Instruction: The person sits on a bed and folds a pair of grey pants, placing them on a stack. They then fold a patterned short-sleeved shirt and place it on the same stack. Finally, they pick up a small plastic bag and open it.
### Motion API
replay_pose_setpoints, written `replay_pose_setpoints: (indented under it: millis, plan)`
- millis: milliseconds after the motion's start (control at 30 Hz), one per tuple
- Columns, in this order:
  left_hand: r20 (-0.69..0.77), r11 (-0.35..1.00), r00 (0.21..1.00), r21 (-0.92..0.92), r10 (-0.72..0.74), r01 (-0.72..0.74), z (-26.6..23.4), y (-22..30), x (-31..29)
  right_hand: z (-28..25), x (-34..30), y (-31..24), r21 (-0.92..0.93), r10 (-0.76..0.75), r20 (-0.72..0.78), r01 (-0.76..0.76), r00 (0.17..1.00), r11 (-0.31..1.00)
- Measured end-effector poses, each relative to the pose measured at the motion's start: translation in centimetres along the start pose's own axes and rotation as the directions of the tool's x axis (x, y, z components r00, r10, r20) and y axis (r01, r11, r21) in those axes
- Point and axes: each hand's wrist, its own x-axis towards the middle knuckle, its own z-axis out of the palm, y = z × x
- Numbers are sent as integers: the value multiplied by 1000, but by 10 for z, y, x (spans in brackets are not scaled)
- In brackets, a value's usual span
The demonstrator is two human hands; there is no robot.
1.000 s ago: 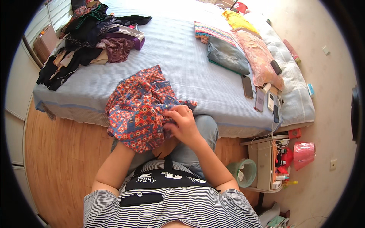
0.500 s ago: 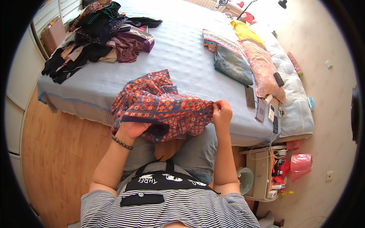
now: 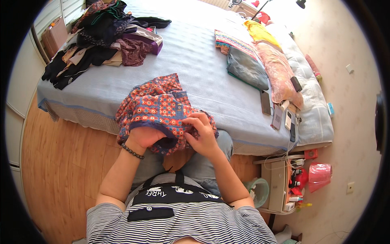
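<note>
A red and blue patterned garment (image 3: 156, 107) with a dark blue edge band lies bunched over the near edge of the bed and above my knees. My left hand (image 3: 145, 136), a dark bead bracelet on its wrist, reaches into the banded opening; cloth hides its fingers. Over the garment's right part is my right hand (image 3: 201, 136), fingers bent and apart. Its fingertips are at the cloth beside the opening, without a visible grip.
Blue-covered bed (image 3: 183, 53) in front. A heap of clothes (image 3: 103, 40) lies far left; folded clothes (image 3: 245, 67) lie at right, near a pink pillow (image 3: 276, 69) and several phones (image 3: 277, 117). A bedside cabinet (image 3: 274, 183) and a pale green bin (image 3: 260, 192) stand lower right.
My right hand has let go of the garment's right end and moved left, nearer the opening. That end has dropped and bunched. My left hand stays inside the opening.
</note>
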Motion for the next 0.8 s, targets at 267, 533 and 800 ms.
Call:
replay_pose_setpoints:
  millis: [267,533,800]
  plan:
    - [-238,612,971,770,17,178,-16,6,-10,-28,2,73,279,344,-279,-267,897,922]
    - [31,-363,840,910,541,200,0,6,-41,-40,-11,88,306,500,-230,-425,835,852]
    - [167,-789,871,526,462,317,-33,31,2,-34,-10,83,587,629,-176,-432,757,684]
